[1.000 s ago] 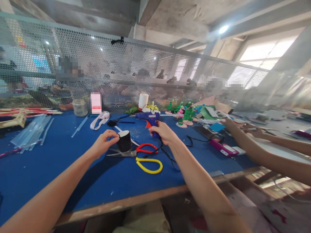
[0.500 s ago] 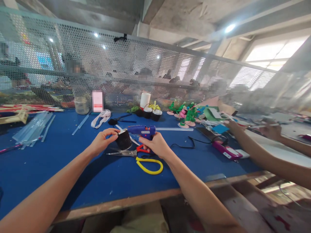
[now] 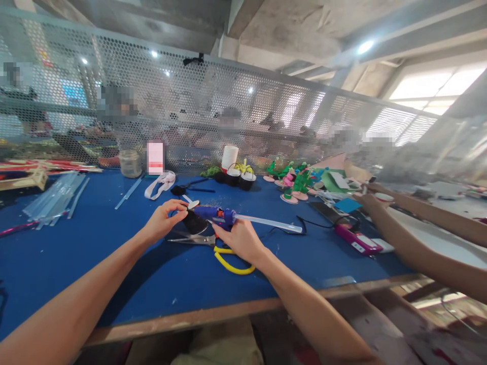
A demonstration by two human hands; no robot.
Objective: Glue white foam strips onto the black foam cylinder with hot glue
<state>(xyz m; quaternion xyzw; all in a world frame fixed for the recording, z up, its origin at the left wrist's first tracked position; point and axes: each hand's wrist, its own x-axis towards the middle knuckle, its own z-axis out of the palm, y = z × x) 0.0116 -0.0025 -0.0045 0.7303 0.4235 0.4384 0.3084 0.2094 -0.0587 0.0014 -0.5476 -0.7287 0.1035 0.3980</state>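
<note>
My left hand (image 3: 164,221) is closed on a small black cup (image 3: 195,223) with a whitish top, pinching it near the rim. In my right hand (image 3: 243,239) is a blue hot glue gun (image 3: 215,213), its nozzle at the cup's upper edge. A clear glue stick (image 3: 270,223) sticks out of the gun's back end, angled slightly down to the right. Below both hands lies a pair of scissors (image 3: 235,263) with yellow-covered handles, blades pointing left. My right hand hides part of the handles.
Loose glue sticks (image 3: 57,197), a white ribbon (image 3: 160,185) and a jar (image 3: 130,163) are at the left. Black buckets with handles (image 3: 247,181) and green figures (image 3: 300,182) stand behind. At right are a magenta device (image 3: 357,241) and another person's arms (image 3: 399,233).
The glue gun has turned in my right hand, its back end swinging down and nearer. The cup stays in my left hand. The other person's arms at right have shifted.
</note>
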